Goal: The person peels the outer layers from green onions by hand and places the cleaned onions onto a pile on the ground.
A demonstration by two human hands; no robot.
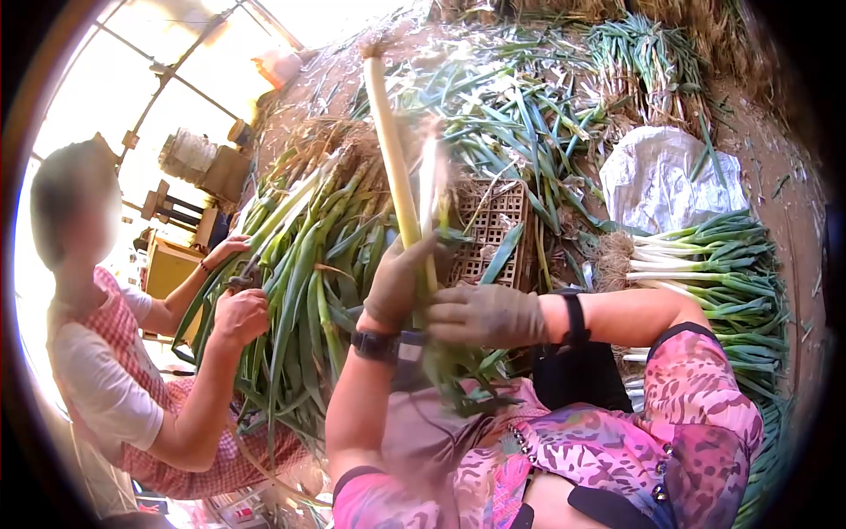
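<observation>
My gloved left hand [398,275] is closed around a long green onion [388,132], its pale shaft upright and its root end at the top. A second, shorter white shaft [429,172], blurred by motion, rises beside it from the same grip. My gloved right hand [490,314] is just to the right and lower, its fingers curled against the lower part of the onions. Green leaves [463,379] hang below both hands, smeared by motion. Behind my left hand lies a big heap of untrimmed green onions [308,229].
A co-worker [115,335] at the left handles the heap. A brown plastic crate [489,229] stands beyond my hands. Onions with white shafts [679,264] lie in rows at the right, near a white sack [665,181]. Loose leaves [529,115] and a bundle [648,66] cover the ground behind.
</observation>
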